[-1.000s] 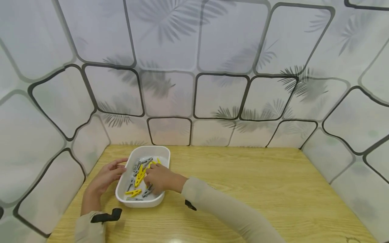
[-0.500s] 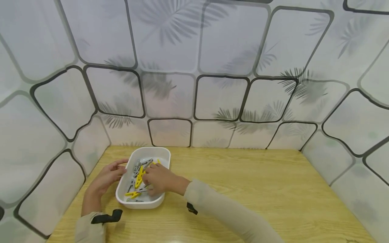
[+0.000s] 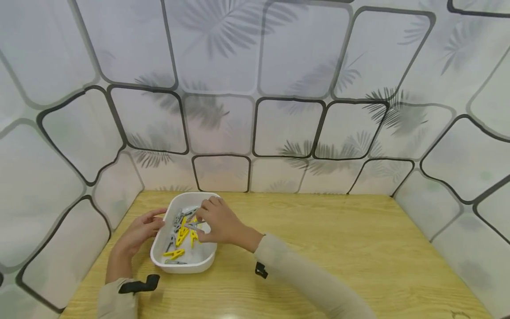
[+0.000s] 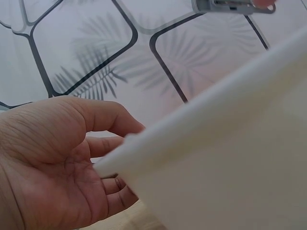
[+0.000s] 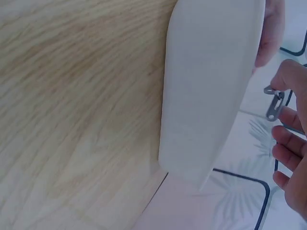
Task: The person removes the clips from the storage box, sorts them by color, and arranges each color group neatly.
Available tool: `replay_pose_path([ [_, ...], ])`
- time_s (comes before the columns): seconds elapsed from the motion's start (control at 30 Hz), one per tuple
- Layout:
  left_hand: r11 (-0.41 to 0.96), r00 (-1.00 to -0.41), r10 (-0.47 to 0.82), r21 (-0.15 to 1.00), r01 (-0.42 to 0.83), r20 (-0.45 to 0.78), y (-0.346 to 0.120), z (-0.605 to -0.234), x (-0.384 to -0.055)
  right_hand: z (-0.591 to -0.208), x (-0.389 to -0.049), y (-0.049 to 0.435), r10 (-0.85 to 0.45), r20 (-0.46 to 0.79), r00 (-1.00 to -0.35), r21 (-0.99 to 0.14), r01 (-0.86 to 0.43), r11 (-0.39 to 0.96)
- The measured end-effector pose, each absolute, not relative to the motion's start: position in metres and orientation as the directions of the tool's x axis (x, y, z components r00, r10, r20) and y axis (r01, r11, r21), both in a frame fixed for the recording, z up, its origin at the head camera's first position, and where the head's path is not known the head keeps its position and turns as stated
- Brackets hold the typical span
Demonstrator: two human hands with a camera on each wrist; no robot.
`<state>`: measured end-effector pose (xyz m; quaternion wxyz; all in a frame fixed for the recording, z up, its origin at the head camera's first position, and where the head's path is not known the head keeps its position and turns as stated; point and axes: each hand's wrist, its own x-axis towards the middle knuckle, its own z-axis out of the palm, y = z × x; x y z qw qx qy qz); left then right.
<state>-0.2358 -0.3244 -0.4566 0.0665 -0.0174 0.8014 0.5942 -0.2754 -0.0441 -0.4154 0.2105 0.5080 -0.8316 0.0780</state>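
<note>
My right hand (image 3: 221, 221) pinches a grey clothespin (image 3: 193, 226) between thumb and fingertips, over the white tub (image 3: 155, 257). The right wrist view shows this grey clothespin (image 5: 276, 105) up close, above the tub's rim, with the other fingers loosely bent. My left hand (image 3: 137, 232) rests against the tub's left side, fingertips right at the rim, as the left wrist view confirms. Several yellow clothespins (image 3: 175, 254) and grey clothespins (image 3: 172, 243) lie mixed in the tub, some of them behind the right hand.
The tub stands at the left of a wood-grain table (image 3: 314, 248). A patterned wall covering (image 3: 279, 128) closes off the back and both sides. Each sleeve carries a black strap mount (image 3: 139, 284) near the wrist.
My right hand has risen from among the clothespins, bringing up a grey one. A yellow clothespin it covered now shows in the tub. The left hand has stayed at the rim.
</note>
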Motion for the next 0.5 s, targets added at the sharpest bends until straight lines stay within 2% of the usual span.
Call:
replay_pose_path([
  [0.13,0.298,-0.990,0.046,0.947,-0.115,-0.135,-0.325,-0.458,-0.235,-0.417,-0.283,-0.032,-0.739,0.517,-0.432,0.051,-0.846,0.530],
  [0.37,0.286,-0.989,0.031,0.949,-0.129,-0.144,-0.324,-0.460,-0.235,-0.420,-0.298,-0.005,-0.606,0.673,-0.424,0.017,-0.810,0.586],
  [0.5,0.288,-0.989,0.025,0.948,-0.135,-0.148,-0.323,-0.459,-0.235,-0.428,-0.306,0.014,-0.563,0.655,-0.505,-0.026,-0.759,0.651],
])
